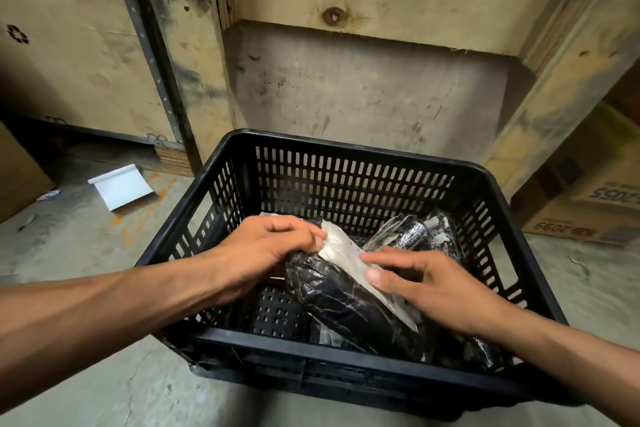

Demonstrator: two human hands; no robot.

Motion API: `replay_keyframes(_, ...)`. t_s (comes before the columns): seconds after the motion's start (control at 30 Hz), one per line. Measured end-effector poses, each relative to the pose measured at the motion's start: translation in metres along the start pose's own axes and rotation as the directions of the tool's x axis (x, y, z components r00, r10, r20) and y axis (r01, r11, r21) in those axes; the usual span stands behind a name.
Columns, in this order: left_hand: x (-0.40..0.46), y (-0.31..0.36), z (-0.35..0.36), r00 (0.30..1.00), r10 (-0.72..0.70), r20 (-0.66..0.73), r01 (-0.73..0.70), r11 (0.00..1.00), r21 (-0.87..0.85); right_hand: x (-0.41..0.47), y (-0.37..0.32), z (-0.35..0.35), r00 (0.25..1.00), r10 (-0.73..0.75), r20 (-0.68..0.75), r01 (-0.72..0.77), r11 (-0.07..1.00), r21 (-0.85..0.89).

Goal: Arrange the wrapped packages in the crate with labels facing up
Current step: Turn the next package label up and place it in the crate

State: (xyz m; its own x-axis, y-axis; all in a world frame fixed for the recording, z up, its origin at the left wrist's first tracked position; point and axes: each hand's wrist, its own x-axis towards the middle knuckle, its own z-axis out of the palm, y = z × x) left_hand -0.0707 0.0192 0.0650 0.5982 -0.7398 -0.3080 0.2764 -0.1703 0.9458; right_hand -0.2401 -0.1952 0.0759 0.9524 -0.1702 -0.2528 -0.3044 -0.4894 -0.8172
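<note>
Two bare, sleeveless forearms [104,308]

The 1 head-worn wide-angle view looks forward and steeply down from close above the black slotted plastic crate [349,163] on the grey concrete floor [86,374], facing pale wooden boards [381,7] just behind it.

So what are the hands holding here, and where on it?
The left hand pinches the far end of the black wrapped package at its white label. The right hand rests its fingers on the label, not clearly gripping.
</note>
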Motion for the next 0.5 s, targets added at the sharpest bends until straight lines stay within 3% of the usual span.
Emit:
replay_keyframes(0.1,0.001,0.007,-0.008,0.999,0.042,0.009,-0.043,0.999,0.019,0.006,0.001,0.004,0.999,0.041,0.023,-0.044,0.984,0.170)
replay_keyframes(0.17,0.002,0.009,-0.014,0.996,0.086,-0.005,-0.086,0.996,0.019,0.013,0.001,0.007,0.998,0.068,0.008,-0.069,0.982,0.176)
replay_keyframes(0.33,0.006,0.017,-0.027,0.967,0.205,-0.153,-0.221,0.971,-0.093,0.023,0.002,0.009,0.996,0.089,-0.024,-0.079,0.958,0.275)
replay_keyframes(0.43,0.006,0.024,-0.031,0.953,0.226,-0.201,-0.248,0.964,-0.093,0.026,0.001,0.020,0.996,0.064,0.061,-0.088,0.783,0.616)
replay_keyframes(0.5,0.003,0.028,-0.035,0.966,0.209,-0.155,-0.227,0.968,-0.110,0.032,0.004,0.025,0.999,0.021,0.039,-0.041,0.755,0.654)
